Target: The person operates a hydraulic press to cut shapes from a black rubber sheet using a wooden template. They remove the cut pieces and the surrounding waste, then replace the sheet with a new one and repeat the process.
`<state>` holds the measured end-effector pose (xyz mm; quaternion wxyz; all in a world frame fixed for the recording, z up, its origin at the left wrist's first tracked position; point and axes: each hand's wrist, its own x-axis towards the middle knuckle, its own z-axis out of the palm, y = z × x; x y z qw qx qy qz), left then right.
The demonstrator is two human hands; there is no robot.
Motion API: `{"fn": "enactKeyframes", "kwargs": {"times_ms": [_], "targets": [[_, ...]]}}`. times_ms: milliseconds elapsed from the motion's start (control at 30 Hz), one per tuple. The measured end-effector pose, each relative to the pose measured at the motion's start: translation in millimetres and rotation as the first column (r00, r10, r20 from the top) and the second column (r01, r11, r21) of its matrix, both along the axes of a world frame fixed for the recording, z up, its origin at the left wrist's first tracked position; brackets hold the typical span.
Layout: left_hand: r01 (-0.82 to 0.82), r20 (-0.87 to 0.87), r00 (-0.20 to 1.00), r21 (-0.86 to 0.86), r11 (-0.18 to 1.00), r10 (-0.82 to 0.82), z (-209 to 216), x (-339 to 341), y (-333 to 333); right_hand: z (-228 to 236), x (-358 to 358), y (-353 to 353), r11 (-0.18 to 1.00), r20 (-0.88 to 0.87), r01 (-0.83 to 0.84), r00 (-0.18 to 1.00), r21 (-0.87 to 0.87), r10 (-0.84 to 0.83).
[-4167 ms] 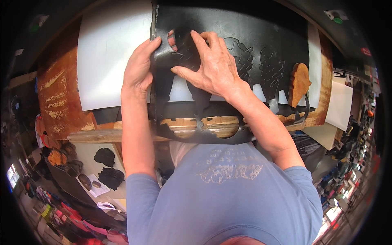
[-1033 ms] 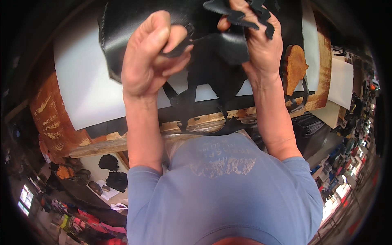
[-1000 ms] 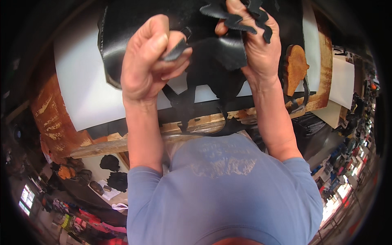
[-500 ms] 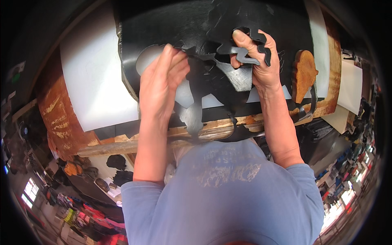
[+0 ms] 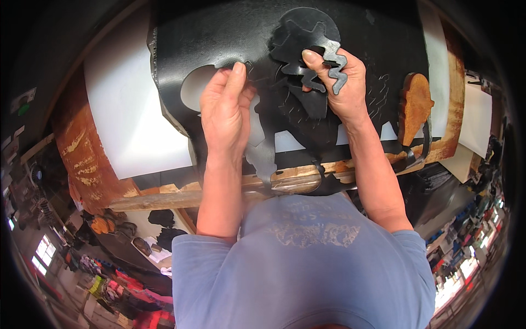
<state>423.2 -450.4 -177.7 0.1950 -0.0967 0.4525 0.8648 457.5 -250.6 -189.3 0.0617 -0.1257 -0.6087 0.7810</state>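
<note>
A black sheet [image 5: 208, 33], leather-like or rubbery, covers the work table and has a round cut-out on its left. My left hand [image 5: 227, 107] is closed, thumb against fingers, pinching the sheet beside that cut-out. Below it a ragged, shiny strip [image 5: 260, 145] of the sheet hangs toward the table edge. My right hand [image 5: 348, 82] grips black cut pieces [image 5: 335, 66] with zigzag outlines, thumb on top. A rounded black piece [image 5: 315, 24] with a jagged line across it lies just beyond those fingers; whether it is held too is unclear.
A rusty brown, lobed block [image 5: 415, 109] sits on the sheet at the right. White boards [image 5: 129, 104] lie at the left under the sheet. The table has a worn wooden front edge [image 5: 159, 202]. Dark scraps [image 5: 161, 218] lie on a lower surface at the left.
The pieces in my right hand have turned, and the rounded black piece now shows beyond it. My left hand has shifted slightly right and its fingers have drawn into a pinch.
</note>
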Motion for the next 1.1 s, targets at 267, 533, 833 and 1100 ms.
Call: {"fn": "enactKeyframes", "kwargs": {"times_ms": [267,533,833,1100], "targets": [[0.13,0.063,0.987,0.222,0.966,-0.148,-12.0,-4.4,-15.8,1.2,-3.3,-0.1,0.999,0.017,-0.008,1.0,0.052,0.007],[0.222,-0.092,0.974,0.2,0.954,-0.207,-3.0,0.8,-37.6,0.0,-6.3,2.4,0.999,0.039,-0.02,0.999,-0.026,0.021],[0.151,0.268,0.96,-0.276,0.949,-0.075,24.1,31.0,-30.2,80.0,20.5,47.8,0.87,-0.209,0.374,0.924,0.321,-0.32],[0.36,0.197,0.917,-0.039,0.932,-0.346,-11.0,25.5,-23.4,47.0,42.9,4.7,0.301,0.031,-0.083,0.985,0.95,0.172]]}}
